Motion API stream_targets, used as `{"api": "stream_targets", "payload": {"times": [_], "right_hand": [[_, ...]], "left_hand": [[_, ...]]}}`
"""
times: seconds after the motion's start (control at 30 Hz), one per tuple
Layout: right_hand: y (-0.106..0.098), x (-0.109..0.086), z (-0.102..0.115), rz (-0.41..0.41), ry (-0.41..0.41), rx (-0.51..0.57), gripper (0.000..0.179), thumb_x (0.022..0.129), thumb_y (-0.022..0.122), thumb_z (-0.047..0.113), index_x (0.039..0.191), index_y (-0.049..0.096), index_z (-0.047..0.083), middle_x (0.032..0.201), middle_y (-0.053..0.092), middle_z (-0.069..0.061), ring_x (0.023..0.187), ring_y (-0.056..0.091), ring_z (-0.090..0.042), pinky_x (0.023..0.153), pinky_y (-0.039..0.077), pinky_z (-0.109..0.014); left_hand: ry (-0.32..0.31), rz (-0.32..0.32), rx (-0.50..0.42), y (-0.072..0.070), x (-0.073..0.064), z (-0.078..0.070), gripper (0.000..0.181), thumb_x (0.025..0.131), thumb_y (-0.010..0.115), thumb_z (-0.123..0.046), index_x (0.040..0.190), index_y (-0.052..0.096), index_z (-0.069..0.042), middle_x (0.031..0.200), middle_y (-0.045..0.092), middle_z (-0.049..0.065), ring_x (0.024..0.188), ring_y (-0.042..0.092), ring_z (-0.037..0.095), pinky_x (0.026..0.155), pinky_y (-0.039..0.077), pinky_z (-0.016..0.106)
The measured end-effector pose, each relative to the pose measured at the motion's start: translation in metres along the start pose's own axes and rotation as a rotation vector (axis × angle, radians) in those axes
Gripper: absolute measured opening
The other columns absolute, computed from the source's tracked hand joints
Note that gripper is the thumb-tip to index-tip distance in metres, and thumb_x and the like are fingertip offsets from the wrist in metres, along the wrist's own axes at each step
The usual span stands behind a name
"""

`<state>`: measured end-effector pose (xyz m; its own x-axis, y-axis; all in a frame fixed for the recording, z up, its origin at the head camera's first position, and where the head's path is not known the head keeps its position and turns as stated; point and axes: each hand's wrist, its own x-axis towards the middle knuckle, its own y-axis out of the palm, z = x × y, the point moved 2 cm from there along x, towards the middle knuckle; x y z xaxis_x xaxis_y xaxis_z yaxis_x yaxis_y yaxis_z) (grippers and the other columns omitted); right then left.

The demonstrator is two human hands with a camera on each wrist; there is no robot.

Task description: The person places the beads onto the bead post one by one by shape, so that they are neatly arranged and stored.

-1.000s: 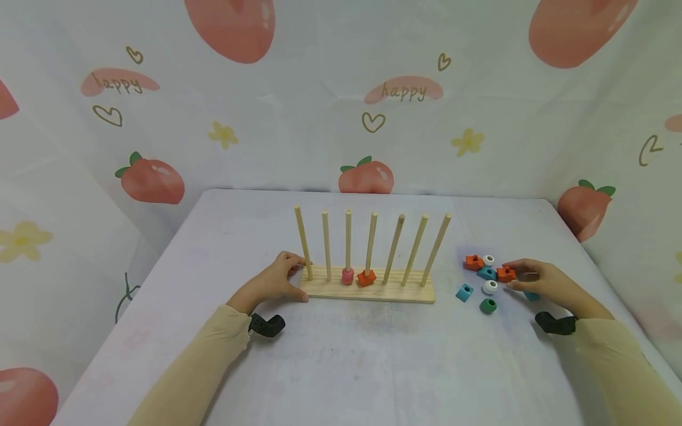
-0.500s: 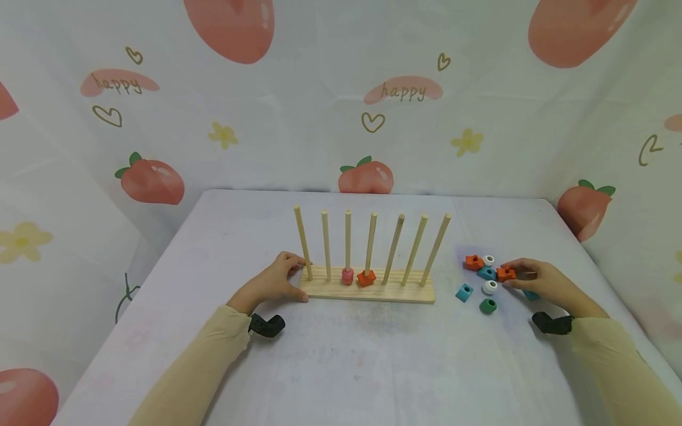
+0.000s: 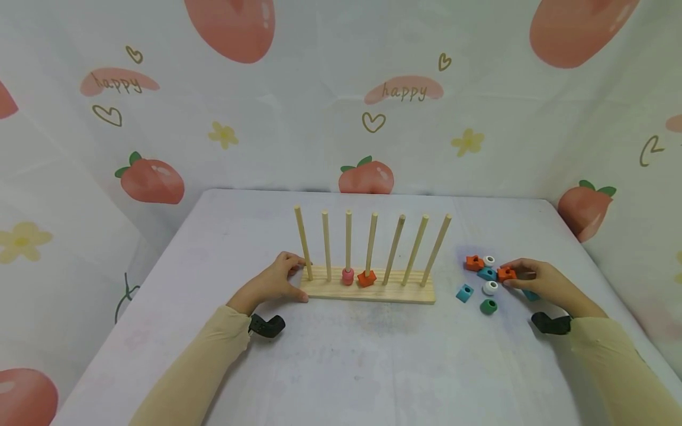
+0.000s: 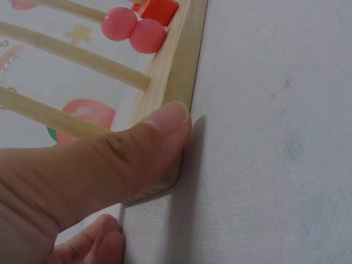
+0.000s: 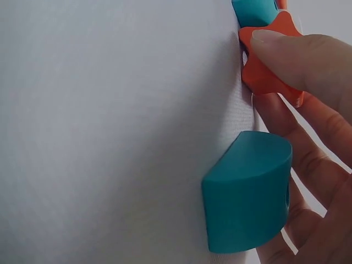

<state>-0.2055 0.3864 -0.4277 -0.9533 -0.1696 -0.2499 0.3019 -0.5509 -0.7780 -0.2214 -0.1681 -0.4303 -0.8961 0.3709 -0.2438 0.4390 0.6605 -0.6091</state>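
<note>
My left hand (image 3: 274,279) grips the left end of a wooden peg board (image 3: 399,293) with seven upright rods, thumb at the front edge. In the left wrist view the thumb presses on the corner of the board's base (image 4: 179,71). A pink bead (image 3: 347,277) and an orange bead (image 3: 366,278) sit low on two neighbouring rods. Off to the right, my right hand (image 3: 554,287) pinches an orange star-shaped bead (image 5: 269,60) between thumb and fingers, low by the cloth. A teal half-round bead (image 5: 247,192) stands under that hand.
Around the right hand lie another orange bead (image 3: 473,263), white beads (image 3: 489,288), a teal bead (image 3: 487,273), a blue-teal bead (image 3: 465,292) and a green bead (image 3: 488,306). Behind the white-covered table (image 3: 341,367) hangs a peach-print cloth (image 3: 298,118).
My right hand and wrist have shifted slightly left, with the fingers closing in on the orange star-shaped bead. The left hand and the peg board have stayed in place.
</note>
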Motion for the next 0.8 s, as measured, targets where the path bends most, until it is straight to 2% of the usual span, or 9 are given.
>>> {"api": "stream_targets", "payload": {"times": [0.5,0.8], "right_hand": [[0.0005,0.0008,0.0005,-0.02,0.0,-0.011,0.052,0.092,0.065,0.037,0.124,0.056,-0.003,0.12,0.059,-0.027,0.112,0.053,-0.047,0.09,0.049,-0.059],[-0.0061,-0.0054,0.0057,-0.045,0.009,0.005,0.052,0.096,0.059,0.037,0.127,0.052,-0.004,0.125,0.054,-0.031,0.113,0.051,-0.047,0.089,0.051,-0.055]], "left_hand": [[0.007,-0.006,0.009,-0.0005,-0.0006,0.0007,0.081,0.067,0.089,-0.018,0.134,0.048,0.001,0.131,0.035,0.018,0.127,0.041,0.035,0.11,0.035,0.049],[0.02,-0.005,0.016,-0.0007,-0.0006,-0.0002,0.08,0.067,0.089,-0.018,0.133,0.048,0.001,0.132,0.035,0.018,0.127,0.042,0.036,0.11,0.036,0.049]]}}
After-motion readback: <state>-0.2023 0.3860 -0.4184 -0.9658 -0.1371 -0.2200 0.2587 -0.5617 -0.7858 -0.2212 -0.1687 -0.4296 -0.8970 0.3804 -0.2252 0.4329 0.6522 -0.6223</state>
